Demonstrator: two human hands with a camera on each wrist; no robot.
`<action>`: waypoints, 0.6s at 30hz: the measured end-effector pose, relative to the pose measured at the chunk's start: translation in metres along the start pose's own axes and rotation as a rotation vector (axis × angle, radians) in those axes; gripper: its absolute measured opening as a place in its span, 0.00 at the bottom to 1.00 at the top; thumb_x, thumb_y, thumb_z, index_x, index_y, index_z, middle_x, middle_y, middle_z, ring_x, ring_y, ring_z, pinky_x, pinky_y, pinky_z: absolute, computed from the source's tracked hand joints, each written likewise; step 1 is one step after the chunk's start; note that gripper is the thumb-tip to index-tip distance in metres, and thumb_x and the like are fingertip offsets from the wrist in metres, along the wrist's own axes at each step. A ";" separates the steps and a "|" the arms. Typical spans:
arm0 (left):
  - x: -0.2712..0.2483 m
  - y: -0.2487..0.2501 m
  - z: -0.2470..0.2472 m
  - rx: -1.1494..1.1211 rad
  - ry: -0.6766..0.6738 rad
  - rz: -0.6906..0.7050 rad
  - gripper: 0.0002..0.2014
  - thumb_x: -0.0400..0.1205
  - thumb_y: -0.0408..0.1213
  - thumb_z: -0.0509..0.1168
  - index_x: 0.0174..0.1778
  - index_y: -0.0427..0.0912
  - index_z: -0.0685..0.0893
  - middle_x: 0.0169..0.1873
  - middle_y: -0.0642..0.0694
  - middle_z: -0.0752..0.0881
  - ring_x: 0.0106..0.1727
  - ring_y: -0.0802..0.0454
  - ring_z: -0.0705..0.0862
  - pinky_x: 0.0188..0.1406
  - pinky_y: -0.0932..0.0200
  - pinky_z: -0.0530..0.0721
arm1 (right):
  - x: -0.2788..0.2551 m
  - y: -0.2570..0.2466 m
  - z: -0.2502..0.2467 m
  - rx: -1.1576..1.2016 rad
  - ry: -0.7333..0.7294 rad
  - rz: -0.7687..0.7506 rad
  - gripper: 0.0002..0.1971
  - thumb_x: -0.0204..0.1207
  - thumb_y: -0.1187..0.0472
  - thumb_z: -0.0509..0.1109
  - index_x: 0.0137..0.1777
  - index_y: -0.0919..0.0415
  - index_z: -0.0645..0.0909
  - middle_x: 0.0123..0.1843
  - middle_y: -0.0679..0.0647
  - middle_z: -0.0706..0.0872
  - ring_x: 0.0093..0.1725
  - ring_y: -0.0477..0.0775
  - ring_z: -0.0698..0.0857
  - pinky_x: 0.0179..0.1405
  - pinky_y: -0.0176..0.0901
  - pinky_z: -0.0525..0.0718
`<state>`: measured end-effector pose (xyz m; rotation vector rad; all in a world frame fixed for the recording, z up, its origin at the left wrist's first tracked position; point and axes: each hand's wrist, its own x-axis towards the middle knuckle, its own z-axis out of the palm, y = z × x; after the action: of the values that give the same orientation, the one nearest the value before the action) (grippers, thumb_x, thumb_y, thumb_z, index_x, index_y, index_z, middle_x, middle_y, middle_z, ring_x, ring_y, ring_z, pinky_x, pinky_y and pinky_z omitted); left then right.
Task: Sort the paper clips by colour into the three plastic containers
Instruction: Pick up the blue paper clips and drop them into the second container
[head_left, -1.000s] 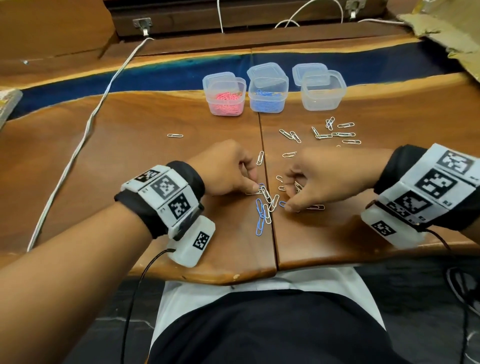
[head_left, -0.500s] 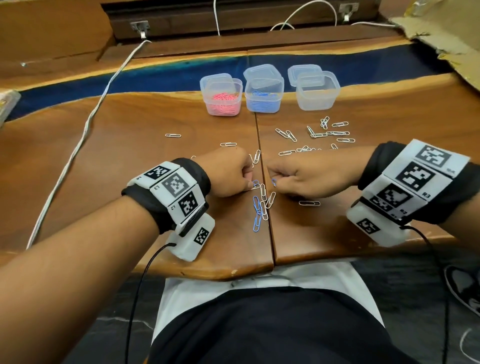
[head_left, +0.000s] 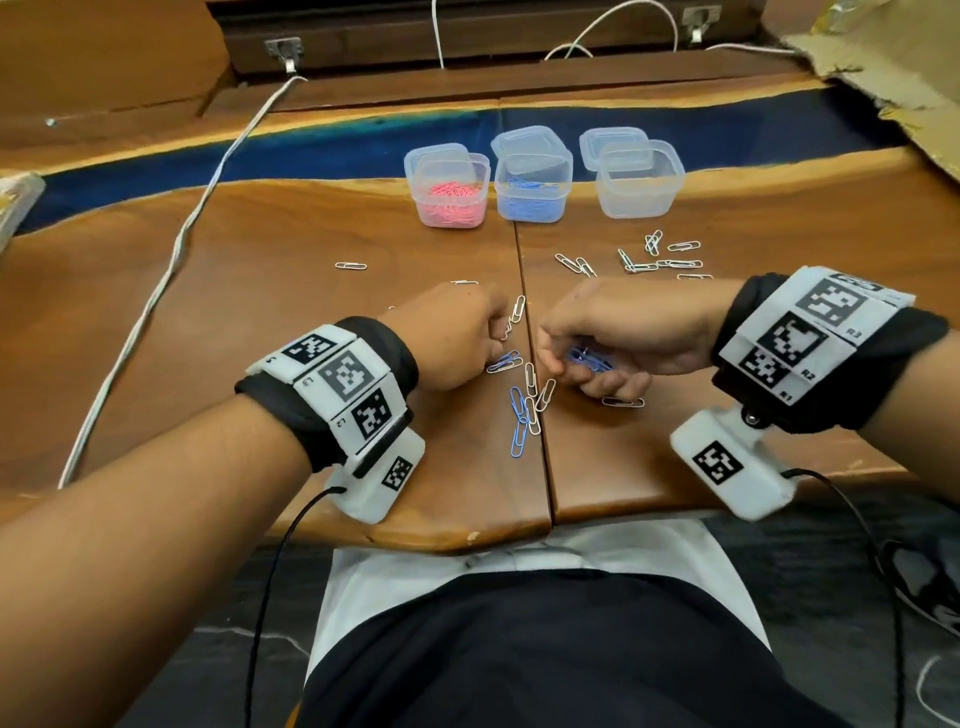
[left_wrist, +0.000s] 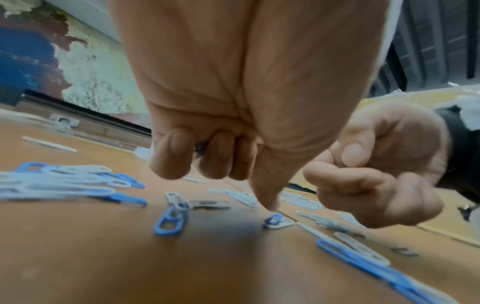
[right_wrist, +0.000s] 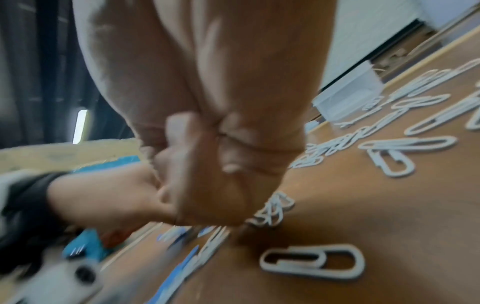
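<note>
Three clear containers stand in a row at the back: one with pink clips (head_left: 452, 189), one with blue clips (head_left: 532, 187), and one that looks empty (head_left: 641, 179). My right hand (head_left: 558, 364) holds a few blue paper clips (head_left: 589, 358) in its curled fingers. My left hand (head_left: 493, 348) is curled just left of it; in the left wrist view something blue (left_wrist: 200, 147) shows between its fingers, and one fingertip points down at a blue-and-white clip (left_wrist: 275, 221). Loose blue clips (head_left: 517, 421) and white clips (head_left: 530, 379) lie on the table just below both hands.
More white clips (head_left: 660, 257) are scattered at the back right, with a single one (head_left: 350, 266) to the left and another (head_left: 622, 401) under my right hand. A white cable (head_left: 156, 312) crosses the left of the wooden table (head_left: 260, 364). Lids lie behind the containers.
My right hand has lifted off the pile and rolled over, so the blue clips in its fingers show. Both hands have drawn closer together above the loose clips.
</note>
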<state>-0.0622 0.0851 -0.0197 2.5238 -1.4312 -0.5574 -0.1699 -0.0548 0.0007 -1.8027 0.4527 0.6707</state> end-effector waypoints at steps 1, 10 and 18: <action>0.000 -0.001 -0.001 0.003 0.000 0.011 0.06 0.80 0.37 0.66 0.52 0.44 0.79 0.33 0.56 0.73 0.43 0.51 0.74 0.41 0.60 0.68 | 0.001 -0.001 0.005 -0.105 0.058 -0.009 0.08 0.73 0.62 0.63 0.33 0.62 0.75 0.27 0.54 0.69 0.19 0.48 0.64 0.16 0.30 0.59; 0.000 0.000 -0.006 0.036 -0.015 0.079 0.16 0.77 0.31 0.66 0.28 0.55 0.74 0.27 0.56 0.75 0.37 0.47 0.76 0.38 0.55 0.77 | 0.024 -0.008 0.038 -0.859 0.219 -0.254 0.10 0.70 0.54 0.77 0.38 0.61 0.87 0.28 0.48 0.80 0.30 0.48 0.77 0.33 0.43 0.76; 0.003 -0.004 0.001 0.127 -0.137 0.053 0.06 0.80 0.33 0.60 0.37 0.45 0.76 0.35 0.48 0.79 0.42 0.45 0.77 0.41 0.57 0.75 | 0.014 -0.013 0.028 -0.718 0.083 -0.237 0.10 0.81 0.64 0.61 0.37 0.64 0.72 0.30 0.57 0.74 0.28 0.52 0.71 0.28 0.47 0.72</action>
<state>-0.0578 0.0844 -0.0223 2.5794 -1.6247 -0.6611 -0.1574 -0.0242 -0.0054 -2.5172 0.0337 0.6360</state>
